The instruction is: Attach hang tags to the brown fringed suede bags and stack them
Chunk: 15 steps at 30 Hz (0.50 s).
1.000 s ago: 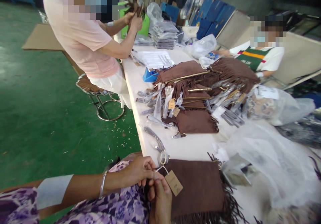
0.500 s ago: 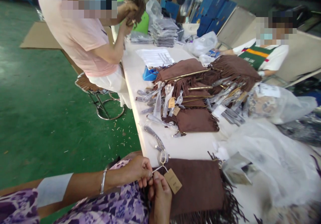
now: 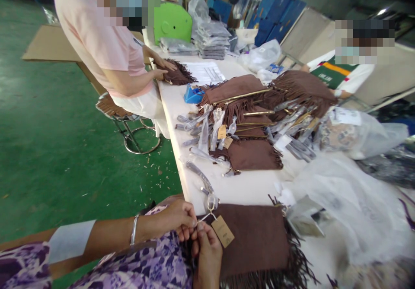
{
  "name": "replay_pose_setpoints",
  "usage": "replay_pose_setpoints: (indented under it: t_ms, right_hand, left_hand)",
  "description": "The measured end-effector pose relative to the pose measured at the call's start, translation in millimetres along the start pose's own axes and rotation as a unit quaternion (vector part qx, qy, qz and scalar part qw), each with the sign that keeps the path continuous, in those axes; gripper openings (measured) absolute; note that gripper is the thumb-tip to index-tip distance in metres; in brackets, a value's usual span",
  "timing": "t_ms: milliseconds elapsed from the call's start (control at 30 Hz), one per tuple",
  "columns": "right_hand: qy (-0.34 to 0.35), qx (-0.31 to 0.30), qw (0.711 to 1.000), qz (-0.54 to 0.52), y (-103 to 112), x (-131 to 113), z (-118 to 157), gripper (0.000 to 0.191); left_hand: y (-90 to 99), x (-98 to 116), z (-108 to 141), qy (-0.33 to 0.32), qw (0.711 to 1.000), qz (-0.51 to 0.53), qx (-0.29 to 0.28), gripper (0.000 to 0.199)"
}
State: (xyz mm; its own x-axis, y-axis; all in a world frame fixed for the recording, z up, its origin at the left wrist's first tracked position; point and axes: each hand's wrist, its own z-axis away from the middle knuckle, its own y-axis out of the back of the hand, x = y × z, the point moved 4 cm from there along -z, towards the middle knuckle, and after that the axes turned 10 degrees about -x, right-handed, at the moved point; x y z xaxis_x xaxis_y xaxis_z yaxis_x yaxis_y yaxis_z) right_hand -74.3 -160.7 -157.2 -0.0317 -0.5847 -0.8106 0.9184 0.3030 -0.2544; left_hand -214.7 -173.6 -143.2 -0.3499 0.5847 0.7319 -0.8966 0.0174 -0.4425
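Fingers (image 3: 188,218) pinch string (image 3: 206,217) at the fringed bag (image 3: 256,239); clear plastic (image 3: 382,134) encloses patterned goods (image 3: 339,134).

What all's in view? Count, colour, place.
fringed bag: one, brown, foreground
hang tag: one, tan, on foreground bag
tag string: one, white, between hands
bag pile: uncountable, brown, mid table
second fringed bag: one, brown, left edge
table: one, white, centre
plastic holder: one, blue, beside pile
paper: unclear, white, beyond pile
plastic bags: several, translucent, right
stool: one, brown, left
workers: two, pink/green tops, left/right
left hand: one, bare, pinching string
right hand: one, bare, pinching string
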Motion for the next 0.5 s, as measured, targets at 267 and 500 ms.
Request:
replay_pose_setpoints:
  t_ms: [267,500]
  right_hand:
    - [0.004,0.016,0.999,0.032,1.1,0.0,0.3,0.047]
    - [-0.005,0.010,0.993,0.115,-1.7,2.5,3.5,0.051]
  left_hand:
    - [7.2,-4.7,-2.2,0.008,0.996,0.089,0.030,0.019]
    - [-7.0,4.3,-2.4,-0.024,0.984,0.163,-0.072,0.020]
